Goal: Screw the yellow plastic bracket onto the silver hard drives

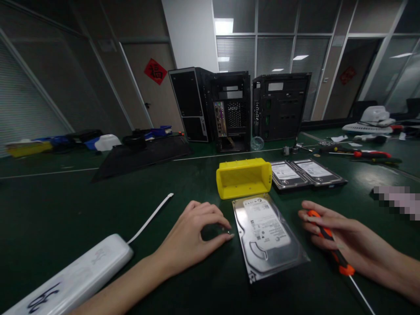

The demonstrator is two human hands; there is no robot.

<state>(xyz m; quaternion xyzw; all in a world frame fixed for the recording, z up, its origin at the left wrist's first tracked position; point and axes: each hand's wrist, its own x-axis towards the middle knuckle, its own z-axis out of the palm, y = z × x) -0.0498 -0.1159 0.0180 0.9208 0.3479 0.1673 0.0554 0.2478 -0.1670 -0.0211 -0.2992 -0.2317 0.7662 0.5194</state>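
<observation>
My left hand (193, 229) hovers at the left edge of a silver hard drive (265, 232) lying label up on the green table. Its thumb and index fingertips come together around a tiny shiny metal piece (229, 232) that looks like a screw. Right of the drive, my right hand (341, 240) has its fingers curled around an orange and black screwdriver (328, 240), the shaft pointing down toward me. Just behind the drive is a yellow plastic bin (244, 179) tipped with its opening facing me; small specks lie inside.
Two more hard drives (303, 173) lie right of the bin. Black computer cases (229, 109) stand behind. A white power strip (82, 271) with its cable is at left. Pliers and screwdrivers (367, 154) lie at the right, and a dark flat panel (144, 155) at the left back.
</observation>
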